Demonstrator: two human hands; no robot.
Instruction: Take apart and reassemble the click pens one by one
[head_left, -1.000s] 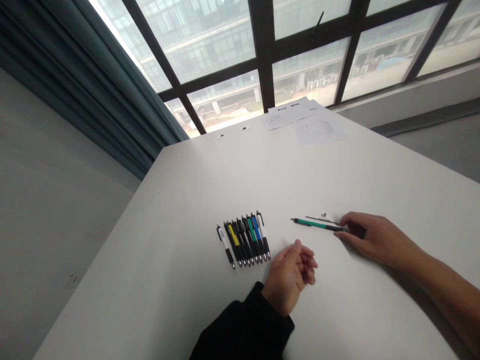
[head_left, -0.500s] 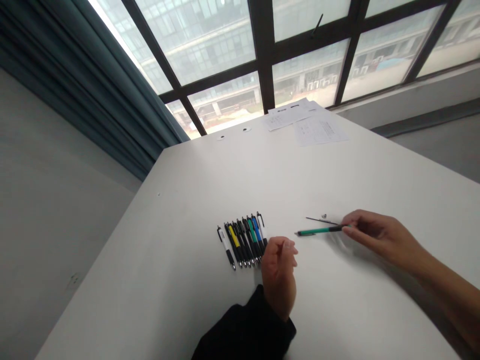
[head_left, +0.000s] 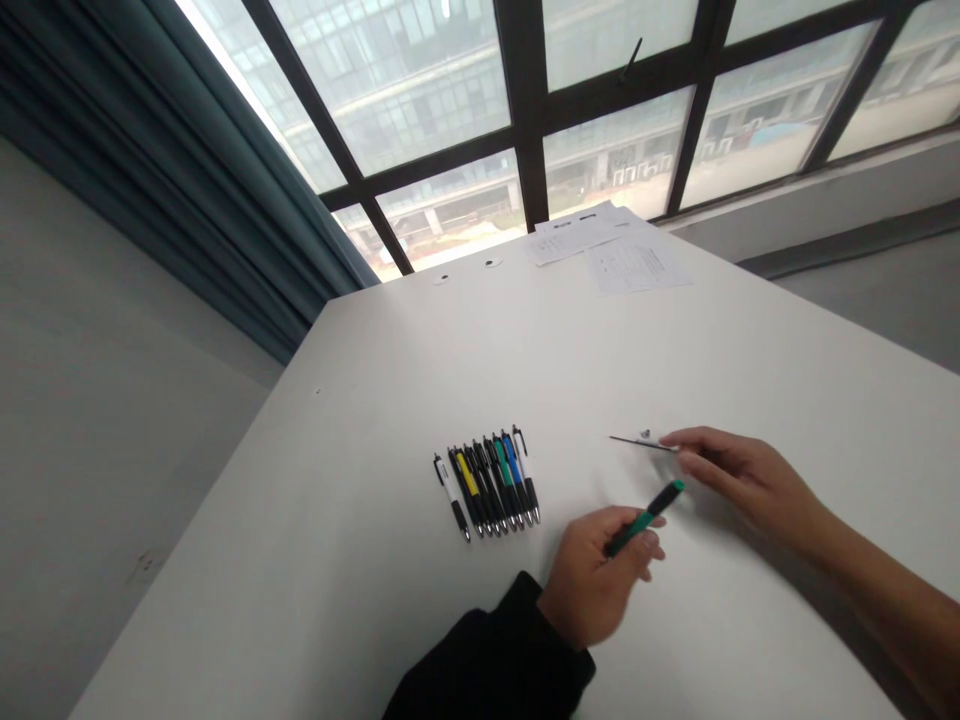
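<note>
The pen [head_left: 643, 521] is right of centre in the lower half of the frame, in the left hand [head_left: 596, 577], which grasps it between thumb and fingers. It slants up to the right, its green end clear of the grip, and looks held above the table [head_left: 375, 390]. It should be very light and stiff, most likely plastic; the green barrel may be rather slick, while the black section looks rubbery and would give the surest hold. A gentle pinch around the middle should do, with little risk of crushing it

Just up and right of it lies the refill [head_left: 636, 441], thin and dark, probably light and somewhat bendy, best taken near one end with fingertips. The right hand [head_left: 739, 480] has its thumb and forefinger at the refill's right end; whether they pinch it or only touch it, I cannot tell. A small bit [head_left: 646, 434] sits just beside the refill, too small to make out and probably easy to lose

Near the centre, left of both hands, pens [head_left: 491, 482] lie side by side. Papers [head_left: 600, 243] lie at the upper right of the table
</note>
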